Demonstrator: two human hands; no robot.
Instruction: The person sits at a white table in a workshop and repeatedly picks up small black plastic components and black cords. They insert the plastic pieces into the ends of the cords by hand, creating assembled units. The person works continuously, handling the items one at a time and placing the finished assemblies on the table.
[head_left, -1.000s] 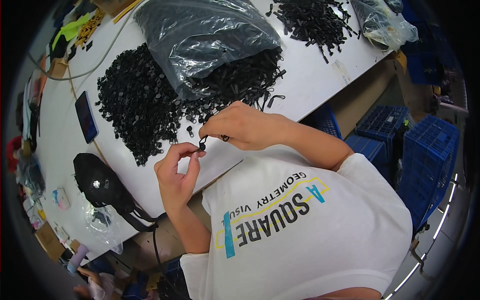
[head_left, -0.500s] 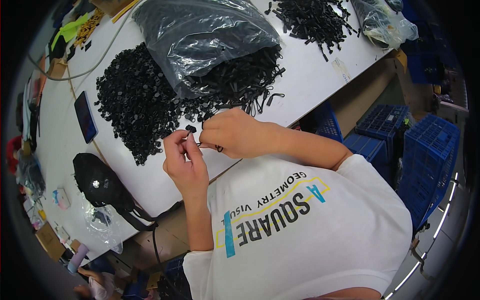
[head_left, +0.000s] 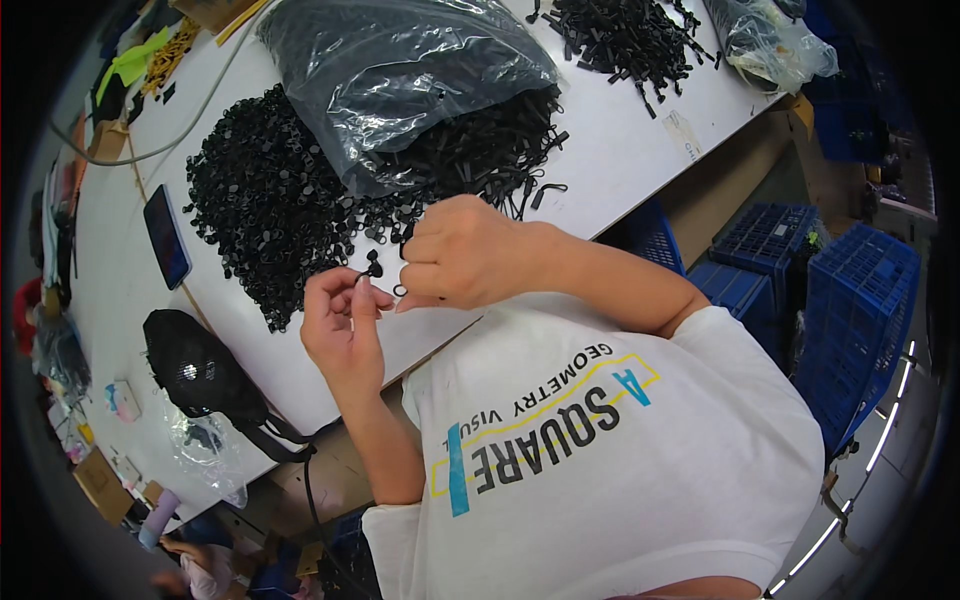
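My left hand (head_left: 342, 325) is raised over the table's near edge, thumb and forefinger pinching a small black plastic piece (head_left: 374, 264) with a rounded end. Close on its right is my right hand (head_left: 468, 255), its fingers curled in. A black cord loop (head_left: 400, 291) pokes out from those fingers; the rest of what they hold is hidden. Beyond the left hand spreads a big heap of small black looped plastic pieces (head_left: 265, 200). Black cord pulls (head_left: 480, 150) spill from a large clear plastic bag (head_left: 400, 75) beyond the right hand.
Another heap of black cord pulls (head_left: 630, 40) lies at the far right, beside a clear bag (head_left: 765, 45). A phone (head_left: 166, 238) and a black pouch (head_left: 200, 365) lie on the white table (head_left: 620, 150) at left. Blue crates (head_left: 850, 310) stand at right.
My hands have drawn apart. The left has shifted left with the small black piece, and the right has turned slightly, with the cord loop showing at its fingers.
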